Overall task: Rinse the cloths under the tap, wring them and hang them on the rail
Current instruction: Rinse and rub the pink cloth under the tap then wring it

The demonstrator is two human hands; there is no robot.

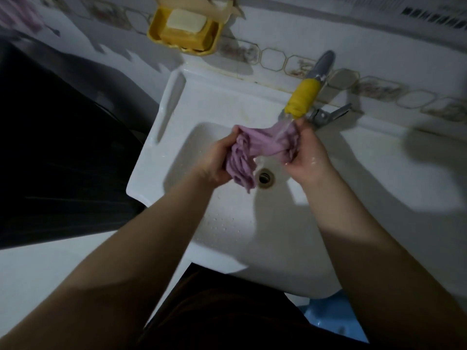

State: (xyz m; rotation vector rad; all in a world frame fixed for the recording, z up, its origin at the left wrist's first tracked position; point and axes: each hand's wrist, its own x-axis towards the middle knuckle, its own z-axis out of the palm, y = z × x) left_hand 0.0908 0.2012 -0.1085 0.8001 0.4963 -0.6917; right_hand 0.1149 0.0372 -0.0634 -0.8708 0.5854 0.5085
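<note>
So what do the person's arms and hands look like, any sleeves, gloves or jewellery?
Both forearms are bare up to the frame edge: no sleeves, gloves, watch or bracelets show. No rings are visible on the left hand or the right hand. The right hand glistens with water. Dark clothing shows low down, between the arms.

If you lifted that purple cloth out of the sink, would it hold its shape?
Probably not: the purple cloth sags in loose folds between the left hand and right hand. With water running onto it, it likely feels heavy and drips.

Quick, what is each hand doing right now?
Left hand: fingers curled round one end of the wet lilac fabric cloth.
Right hand: grips the cloth's other end, under the water.
</note>
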